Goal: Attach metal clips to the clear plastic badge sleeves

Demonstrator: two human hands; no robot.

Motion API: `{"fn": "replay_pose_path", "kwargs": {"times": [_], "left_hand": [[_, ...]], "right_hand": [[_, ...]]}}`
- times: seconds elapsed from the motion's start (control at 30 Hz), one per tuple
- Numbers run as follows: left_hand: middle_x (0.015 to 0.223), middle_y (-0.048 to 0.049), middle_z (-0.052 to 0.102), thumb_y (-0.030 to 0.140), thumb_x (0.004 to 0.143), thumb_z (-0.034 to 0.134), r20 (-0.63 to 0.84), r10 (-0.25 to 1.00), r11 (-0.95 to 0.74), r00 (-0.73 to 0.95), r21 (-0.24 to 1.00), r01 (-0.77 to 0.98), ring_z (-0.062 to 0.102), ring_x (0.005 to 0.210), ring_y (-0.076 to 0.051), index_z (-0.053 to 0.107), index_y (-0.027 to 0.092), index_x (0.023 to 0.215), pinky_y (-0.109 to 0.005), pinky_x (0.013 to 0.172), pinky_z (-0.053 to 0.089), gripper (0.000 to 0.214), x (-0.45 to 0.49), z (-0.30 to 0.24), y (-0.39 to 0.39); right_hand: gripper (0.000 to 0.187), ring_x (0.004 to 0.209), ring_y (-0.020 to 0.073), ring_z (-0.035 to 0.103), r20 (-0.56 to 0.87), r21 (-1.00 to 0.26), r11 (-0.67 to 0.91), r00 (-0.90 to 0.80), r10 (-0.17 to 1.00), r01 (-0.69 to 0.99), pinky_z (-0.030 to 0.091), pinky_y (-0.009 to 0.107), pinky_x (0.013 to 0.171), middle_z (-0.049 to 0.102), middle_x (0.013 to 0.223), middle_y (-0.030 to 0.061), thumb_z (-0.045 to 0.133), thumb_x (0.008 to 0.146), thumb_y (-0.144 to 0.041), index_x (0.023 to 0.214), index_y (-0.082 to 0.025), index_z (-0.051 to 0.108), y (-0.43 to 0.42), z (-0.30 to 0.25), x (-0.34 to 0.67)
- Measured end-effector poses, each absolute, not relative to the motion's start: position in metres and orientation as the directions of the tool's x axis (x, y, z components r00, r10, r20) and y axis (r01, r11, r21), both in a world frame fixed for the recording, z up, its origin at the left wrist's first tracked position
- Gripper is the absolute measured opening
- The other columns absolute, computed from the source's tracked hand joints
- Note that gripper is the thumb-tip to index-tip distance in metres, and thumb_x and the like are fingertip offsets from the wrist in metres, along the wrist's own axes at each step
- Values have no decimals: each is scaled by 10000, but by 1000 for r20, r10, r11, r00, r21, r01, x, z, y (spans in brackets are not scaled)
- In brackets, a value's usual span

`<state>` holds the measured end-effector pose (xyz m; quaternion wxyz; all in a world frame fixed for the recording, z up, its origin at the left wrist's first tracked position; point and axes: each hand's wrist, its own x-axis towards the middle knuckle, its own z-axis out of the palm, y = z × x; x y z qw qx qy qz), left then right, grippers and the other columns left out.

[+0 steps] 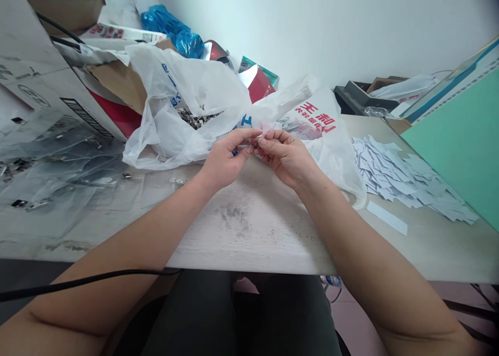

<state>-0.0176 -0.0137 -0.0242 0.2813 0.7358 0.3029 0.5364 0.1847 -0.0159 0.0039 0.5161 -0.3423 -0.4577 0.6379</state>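
Observation:
Both my hands meet over the middle of the white table [249, 231]. My left hand [226, 158] is closed in a pinch, with a bit of blue showing under its fingers. My right hand [284, 156] is closed too, its fingertips against those of the left. Between them they hold a small metal piece [256, 143], too small to name. Just behind my hands lies a white plastic bag [187, 106], open on a heap of small metal parts [197, 119].
A second white bag with red print [323, 132] lies to the right. A pile of white paper slips [405, 176] covers the right side, beside a green board [463, 153]. Clear packets with metal clips [50, 158] and cardboard boxes [47, 70] fill the left. A black cable [78, 282] crosses my left arm.

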Motion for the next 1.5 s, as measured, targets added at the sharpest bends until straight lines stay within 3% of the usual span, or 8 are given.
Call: {"fn": "replay_pose_path", "kwargs": {"times": [0.33,0.57,0.8,1.2,1.27,1.37,1.43,1.5], "left_hand": [[1437,-106,810,244,1063,704,636,728,-683,255,705,191,793,1288,-282,794,273,1453,-439,1048,688,401,-15,-26,-17],[1577,-117,739,166,937,799,508,754,-623,416,755,207,778,1302,-279,645,325,1656,-405,1034,683,753,-22,-19,-22],[1309,-83,830,275,1042,761,526,807,-587,269,766,262,789,1071,-224,779,281,1444,-368,915,667,403,-20,-22,-16],[1076,-68,832,342,1068,738,506,838,-541,205,818,196,776,864,-213,841,276,1380,-413,826,695,335,-23,-24,-12],[1026,-54,815,366,1036,789,495,864,-504,94,849,158,753,790,-196,844,277,1327,-376,715,667,309,-29,-15,-17],[939,-27,794,329,943,862,451,873,-442,-184,893,88,692,700,-154,843,262,1215,-333,628,617,281,-62,5,-32],[864,-4,772,294,888,869,393,834,-386,-388,917,100,635,648,-131,839,256,1139,-316,584,563,256,-104,16,-44],[806,12,746,302,817,870,365,741,-314,-563,930,190,595,631,-138,791,255,1048,-296,536,469,248,-159,26,-54]], "right_hand": [[669,767,158,683,99,-914,42,-121,988,-404,550,342,782,719,784,-72,1167,593,-399,925,-292,596,-21,5,178],[657,820,218,735,144,-975,117,-130,981,-191,601,385,772,753,836,-6,1123,663,-681,904,-292,652,-21,12,187],[355,912,231,755,309,-950,313,-125,943,11,622,436,920,758,868,-19,937,948,-596,1008,-329,711,-33,12,179],[337,785,223,772,318,-944,325,102,943,-58,604,404,708,775,957,1,919,913,-522,1074,-338,688,-32,17,188],[284,844,253,777,361,-932,359,180,915,45,608,421,722,775,988,24,853,947,-517,1095,-334,695,-20,21,208],[266,1104,317,807,428,-837,260,282,858,481,645,509,993,822,1175,88,743,976,-476,1160,-283,732,4,25,243],[469,1388,410,740,348,-656,32,265,899,754,548,606,1231,809,1444,161,822,910,-501,1294,-240,757,16,25,259],[700,1510,491,672,198,-492,-132,258,946,861,497,650,1285,754,1582,235,891,857,-594,1411,-191,753,24,23,266]]}}
